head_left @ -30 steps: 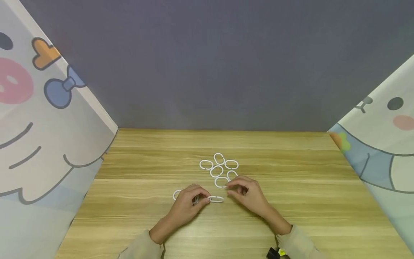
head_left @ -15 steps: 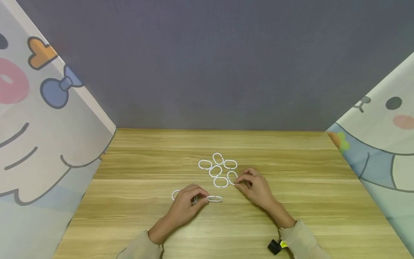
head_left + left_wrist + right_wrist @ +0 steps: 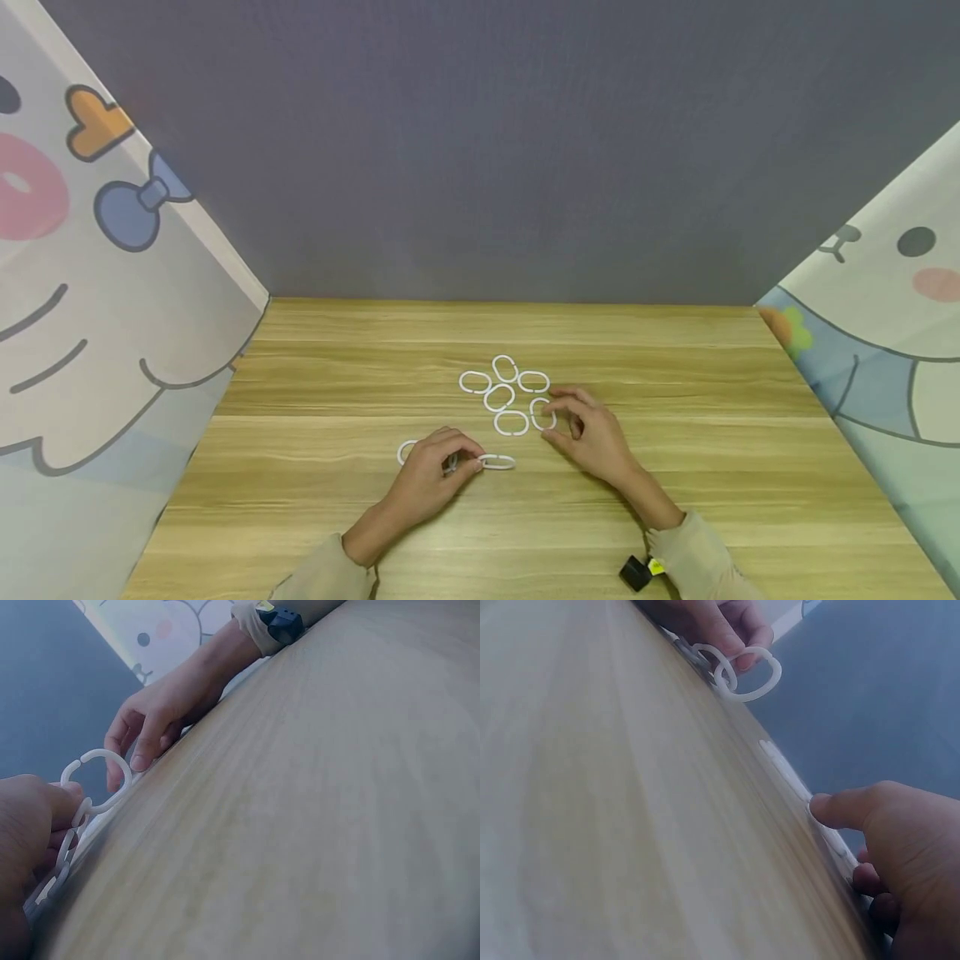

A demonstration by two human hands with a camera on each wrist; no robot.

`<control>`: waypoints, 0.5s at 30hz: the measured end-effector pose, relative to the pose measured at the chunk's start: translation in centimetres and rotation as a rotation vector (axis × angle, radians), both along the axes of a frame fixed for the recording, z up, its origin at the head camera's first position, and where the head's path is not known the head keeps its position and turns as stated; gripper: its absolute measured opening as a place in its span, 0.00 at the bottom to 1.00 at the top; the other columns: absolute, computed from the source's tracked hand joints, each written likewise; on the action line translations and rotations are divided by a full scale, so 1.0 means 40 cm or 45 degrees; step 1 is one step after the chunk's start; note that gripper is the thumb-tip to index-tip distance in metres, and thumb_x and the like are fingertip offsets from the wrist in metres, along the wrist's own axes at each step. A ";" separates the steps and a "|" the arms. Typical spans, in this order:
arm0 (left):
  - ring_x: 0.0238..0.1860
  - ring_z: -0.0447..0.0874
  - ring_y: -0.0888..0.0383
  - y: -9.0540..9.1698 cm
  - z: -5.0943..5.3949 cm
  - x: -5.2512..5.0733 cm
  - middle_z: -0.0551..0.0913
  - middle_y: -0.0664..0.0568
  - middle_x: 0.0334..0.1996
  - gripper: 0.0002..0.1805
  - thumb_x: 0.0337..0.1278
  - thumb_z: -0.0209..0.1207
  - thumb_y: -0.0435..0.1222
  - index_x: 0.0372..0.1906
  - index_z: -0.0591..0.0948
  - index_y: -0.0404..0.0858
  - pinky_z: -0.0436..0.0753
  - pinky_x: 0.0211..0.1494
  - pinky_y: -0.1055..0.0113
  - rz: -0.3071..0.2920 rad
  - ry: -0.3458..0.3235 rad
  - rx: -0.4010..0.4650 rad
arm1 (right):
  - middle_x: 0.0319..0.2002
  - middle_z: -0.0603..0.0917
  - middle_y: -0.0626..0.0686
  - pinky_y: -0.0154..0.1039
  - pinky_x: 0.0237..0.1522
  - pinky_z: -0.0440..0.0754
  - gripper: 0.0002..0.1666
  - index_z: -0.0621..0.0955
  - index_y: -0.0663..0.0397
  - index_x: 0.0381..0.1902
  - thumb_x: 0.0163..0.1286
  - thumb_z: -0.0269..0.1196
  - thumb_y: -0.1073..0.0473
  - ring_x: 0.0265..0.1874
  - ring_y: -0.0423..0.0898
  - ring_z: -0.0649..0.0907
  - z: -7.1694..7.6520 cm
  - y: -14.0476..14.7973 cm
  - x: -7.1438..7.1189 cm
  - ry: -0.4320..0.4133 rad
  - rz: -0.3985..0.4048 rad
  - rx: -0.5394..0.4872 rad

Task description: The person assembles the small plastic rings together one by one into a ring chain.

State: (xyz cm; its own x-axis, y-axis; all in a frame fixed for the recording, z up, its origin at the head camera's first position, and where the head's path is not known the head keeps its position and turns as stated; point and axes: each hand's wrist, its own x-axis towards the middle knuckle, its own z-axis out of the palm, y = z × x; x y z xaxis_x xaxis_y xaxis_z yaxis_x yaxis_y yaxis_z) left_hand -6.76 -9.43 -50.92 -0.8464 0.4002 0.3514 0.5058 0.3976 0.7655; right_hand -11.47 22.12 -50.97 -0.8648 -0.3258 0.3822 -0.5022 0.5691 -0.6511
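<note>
One loose link [image 3: 533,417] has shifted slightly rightward at the right hand [image 3: 596,437]; whether that grip pinches it, one cannot tell. The left hand [image 3: 435,462] pinches an already joined chain [image 3: 498,467], while five other links [image 3: 512,435] lie unjoined on the surface [image 3: 315,375].
</note>
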 end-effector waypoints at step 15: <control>0.42 0.82 0.67 0.002 0.002 0.001 0.91 0.57 0.40 0.05 0.68 0.75 0.35 0.45 0.91 0.46 0.84 0.45 0.67 0.007 0.008 -0.017 | 0.59 0.90 0.56 0.29 0.21 0.72 0.20 0.89 0.47 0.45 0.59 0.85 0.66 0.21 0.27 0.70 0.000 -0.008 0.004 0.034 0.026 0.032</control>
State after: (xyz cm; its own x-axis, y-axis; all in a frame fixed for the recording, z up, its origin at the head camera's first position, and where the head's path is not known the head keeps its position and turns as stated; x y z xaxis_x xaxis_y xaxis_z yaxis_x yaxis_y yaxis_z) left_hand -6.74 -9.37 -50.85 -0.8465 0.4001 0.3512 0.5081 0.4107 0.7571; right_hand -11.30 21.80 -50.97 -0.8474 -0.3531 0.3966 -0.5309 0.5742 -0.6232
